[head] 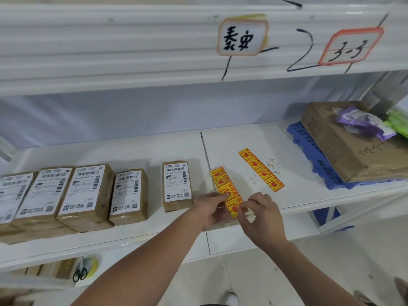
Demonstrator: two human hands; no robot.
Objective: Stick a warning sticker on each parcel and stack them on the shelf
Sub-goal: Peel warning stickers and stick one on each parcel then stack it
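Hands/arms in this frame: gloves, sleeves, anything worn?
Left hand and right hand are bare: no gloves, rings or watch visible. Both forearms are uncovered down to the frame edge, with no sleeves in view.

White shelf [132,149] stands over pale tiled floor [364,257].

Your left forearm [143,261] and right forearm [320,268] are bare all the way from the lower edge of the view up to the wrists. Your left hand [209,208] and right hand [260,215] are bare too. Between the arms, at the very bottom edge, a narrow strip of dark clothing [212,304] shows, and just beside it the rounded toe of a white shoe [232,297].
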